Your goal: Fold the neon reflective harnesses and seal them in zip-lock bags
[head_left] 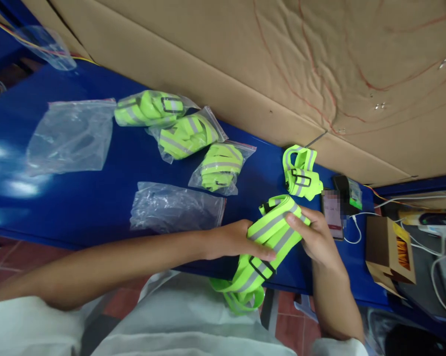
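Observation:
A neon-yellow reflective strap (273, 230) with grey stripes and black buckles is stretched in folded layers between my two hands. My left hand (245, 241) grips its middle, thumb laid across the top. At its upper right end, my right hand (314, 232) pinches the folds with the thumb on top. The loose end of the strap hangs over the table's front edge near my lap. Another folded reflective strap (302, 173) lies unbagged just beyond my right hand. Left of my hands is a flat clear zip bag (176, 207).
Several bagged straps (189, 134) lie along the back of the blue table (85, 198). Another clear bag (72, 136) and a clear plastic cup (47, 47) are further left. A phone (333, 212), cables and an open cardboard box (382, 247) stand right. A cardboard wall (226, 74) borders the back.

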{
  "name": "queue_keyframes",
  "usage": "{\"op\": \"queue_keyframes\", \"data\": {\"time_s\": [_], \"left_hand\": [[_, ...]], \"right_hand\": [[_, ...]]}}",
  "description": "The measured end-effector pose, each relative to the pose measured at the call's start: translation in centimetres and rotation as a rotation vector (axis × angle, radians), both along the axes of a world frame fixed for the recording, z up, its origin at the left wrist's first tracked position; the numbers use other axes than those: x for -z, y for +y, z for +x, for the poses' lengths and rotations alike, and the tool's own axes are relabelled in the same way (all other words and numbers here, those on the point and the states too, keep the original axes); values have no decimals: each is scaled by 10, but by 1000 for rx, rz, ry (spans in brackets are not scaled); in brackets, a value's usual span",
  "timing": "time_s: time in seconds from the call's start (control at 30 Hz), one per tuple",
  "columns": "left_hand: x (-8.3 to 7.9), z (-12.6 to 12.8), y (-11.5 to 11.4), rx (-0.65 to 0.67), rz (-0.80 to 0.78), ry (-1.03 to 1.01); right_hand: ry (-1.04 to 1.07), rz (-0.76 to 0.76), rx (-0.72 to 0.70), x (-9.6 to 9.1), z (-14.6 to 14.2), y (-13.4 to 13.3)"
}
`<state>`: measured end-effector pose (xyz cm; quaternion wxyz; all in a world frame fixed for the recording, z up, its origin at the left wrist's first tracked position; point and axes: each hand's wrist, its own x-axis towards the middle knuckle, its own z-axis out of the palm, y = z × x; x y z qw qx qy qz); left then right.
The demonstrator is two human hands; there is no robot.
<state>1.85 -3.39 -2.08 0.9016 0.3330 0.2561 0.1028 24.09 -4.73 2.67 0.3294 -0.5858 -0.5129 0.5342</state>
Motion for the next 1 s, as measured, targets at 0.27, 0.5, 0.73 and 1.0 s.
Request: {"op": "queue_keyframes", "data": {"time_s": [0.27,0.5,0.73,1.0], "left_hand": [[-3,-10,3,146,356,-37],[5,-7,3,220,-27,-145],[-7,-14,16,242,452,22],[-8,-18,14,146,778,-59]], "right_hand": [[254,-298,71,13,-2,4],[33,-11,112,16,6,-1],[162,-171,94,8,6,1],[228,-158,-42,27,-22,5]]}}
